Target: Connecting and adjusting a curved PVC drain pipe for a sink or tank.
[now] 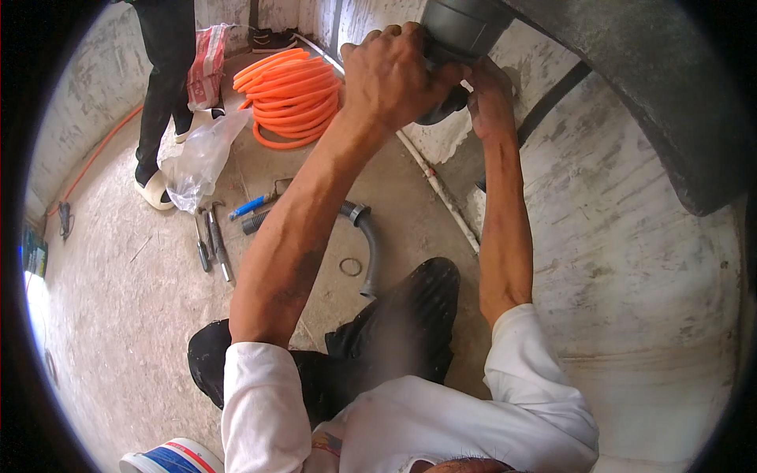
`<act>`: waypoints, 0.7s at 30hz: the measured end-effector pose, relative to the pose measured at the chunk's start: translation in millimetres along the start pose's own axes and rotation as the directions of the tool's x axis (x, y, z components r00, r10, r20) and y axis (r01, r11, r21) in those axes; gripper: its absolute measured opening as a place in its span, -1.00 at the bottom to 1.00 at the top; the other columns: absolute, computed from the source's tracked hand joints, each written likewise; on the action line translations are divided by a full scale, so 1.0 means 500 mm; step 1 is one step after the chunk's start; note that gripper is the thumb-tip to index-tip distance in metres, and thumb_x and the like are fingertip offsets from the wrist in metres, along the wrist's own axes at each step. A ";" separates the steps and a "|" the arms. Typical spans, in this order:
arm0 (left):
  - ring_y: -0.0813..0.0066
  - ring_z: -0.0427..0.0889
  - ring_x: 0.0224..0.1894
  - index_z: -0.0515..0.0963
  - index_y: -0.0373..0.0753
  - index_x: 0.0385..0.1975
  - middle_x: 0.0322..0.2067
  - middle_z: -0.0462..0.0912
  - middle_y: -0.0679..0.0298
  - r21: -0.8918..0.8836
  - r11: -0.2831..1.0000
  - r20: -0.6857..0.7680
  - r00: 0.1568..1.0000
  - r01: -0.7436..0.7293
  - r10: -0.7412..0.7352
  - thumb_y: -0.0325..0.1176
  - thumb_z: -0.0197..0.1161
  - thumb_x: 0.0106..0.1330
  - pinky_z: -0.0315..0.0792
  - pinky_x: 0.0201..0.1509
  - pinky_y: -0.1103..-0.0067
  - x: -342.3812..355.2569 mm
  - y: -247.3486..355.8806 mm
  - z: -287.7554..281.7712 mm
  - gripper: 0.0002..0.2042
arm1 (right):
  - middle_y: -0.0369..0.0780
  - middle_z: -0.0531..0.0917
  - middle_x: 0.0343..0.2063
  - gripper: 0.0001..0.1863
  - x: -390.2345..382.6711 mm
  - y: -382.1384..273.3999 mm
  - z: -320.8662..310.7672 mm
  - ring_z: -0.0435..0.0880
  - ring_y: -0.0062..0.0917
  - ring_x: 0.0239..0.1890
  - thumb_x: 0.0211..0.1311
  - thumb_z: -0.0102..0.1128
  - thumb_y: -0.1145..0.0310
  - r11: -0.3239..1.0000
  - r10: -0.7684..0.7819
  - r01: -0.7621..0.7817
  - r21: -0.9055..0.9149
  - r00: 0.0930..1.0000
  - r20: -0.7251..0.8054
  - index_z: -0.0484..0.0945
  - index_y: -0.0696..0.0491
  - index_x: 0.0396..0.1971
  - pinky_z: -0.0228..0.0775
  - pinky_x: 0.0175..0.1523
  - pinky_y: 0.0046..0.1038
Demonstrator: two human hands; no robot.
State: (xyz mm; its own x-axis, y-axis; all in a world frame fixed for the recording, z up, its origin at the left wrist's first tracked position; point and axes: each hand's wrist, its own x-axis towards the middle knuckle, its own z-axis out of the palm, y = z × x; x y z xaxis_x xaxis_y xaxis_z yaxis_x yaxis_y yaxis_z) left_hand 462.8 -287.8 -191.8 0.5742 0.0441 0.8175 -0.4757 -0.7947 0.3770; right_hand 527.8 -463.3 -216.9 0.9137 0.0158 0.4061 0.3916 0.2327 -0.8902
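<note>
Both my arms reach up to the underside of a dark grey, cup-shaped drain body [465, 30]. My left hand [400, 75] is closed around a black pipe fitting [446, 107] just below it, its fingers bent and its thumb pointing right. From the right, my right hand [491, 98] closes on the same fitting, with most of its fingers hidden behind it. A small pale bit shows between the two hands. How the fitting joins the drain body is covered by my left hand.
A large dark basin-like piece [654, 87] overhangs at upper right. On the floor lie a coil of orange hose [290, 98], a grey corrugated pipe [369, 244], a black ring [350, 266], a hammer [220, 248] and a clear plastic bag [201, 162]. Another person's legs [164, 79] stand at upper left.
</note>
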 end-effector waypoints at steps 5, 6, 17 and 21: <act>0.19 0.63 -0.53 0.58 -0.28 -0.52 -0.61 0.62 0.12 0.039 0.986 -0.304 0.938 -0.160 0.164 0.07 0.44 0.02 0.44 -0.40 0.31 -0.001 0.023 0.037 -0.55 | -0.29 0.62 -0.18 -0.78 0.058 0.049 -0.054 0.55 -0.67 -0.18 0.22 0.01 0.50 0.982 -0.139 0.139 -0.124 0.990 0.013 0.55 0.14 -0.15 0.39 -0.21 -0.64; 0.19 0.63 -0.53 0.58 -0.28 -0.52 -0.61 0.62 0.12 0.044 0.987 -0.305 0.939 -0.155 0.161 0.07 0.44 0.02 0.44 -0.40 0.31 -0.006 0.024 0.032 -0.55 | -0.27 0.63 -0.16 -0.75 0.060 0.050 -0.044 0.57 -0.64 -0.16 0.21 0.01 0.51 0.962 -0.194 0.201 -0.185 0.980 0.054 0.55 0.16 -0.13 0.41 -0.20 -0.62; 0.07 0.62 -0.32 0.51 -0.32 -0.35 -0.44 0.61 0.10 -0.212 0.977 -0.117 0.993 -0.017 -0.008 0.02 0.45 -0.02 0.38 -0.17 0.22 -0.024 0.000 0.025 -0.50 | -0.25 0.63 -0.15 -0.68 0.017 -0.006 0.009 0.58 -0.52 -0.07 0.24 0.06 0.34 0.981 -0.081 0.101 -0.164 0.989 0.124 0.56 0.13 -0.05 0.39 0.00 -0.42; 0.03 0.65 -0.20 0.50 -0.36 -0.13 -0.30 0.64 0.01 -0.410 0.912 -0.067 0.997 0.013 -0.044 -0.05 0.48 0.01 0.48 -0.07 0.29 -0.066 -0.045 0.028 -0.44 | -0.31 0.59 -0.06 -0.54 0.007 0.001 -0.034 0.52 -0.51 0.04 0.19 0.19 0.14 0.996 0.089 -0.084 -0.044 0.986 0.144 0.51 0.06 0.05 0.35 0.08 -0.33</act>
State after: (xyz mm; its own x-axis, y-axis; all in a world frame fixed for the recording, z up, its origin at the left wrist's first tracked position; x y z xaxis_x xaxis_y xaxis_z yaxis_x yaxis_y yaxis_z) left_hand 464.0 -279.9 -233.5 0.5486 0.1195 0.8275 -0.6996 -0.4763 0.5326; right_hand 532.8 -479.8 -219.6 0.9199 0.1760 0.3503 0.3179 0.1879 -0.9293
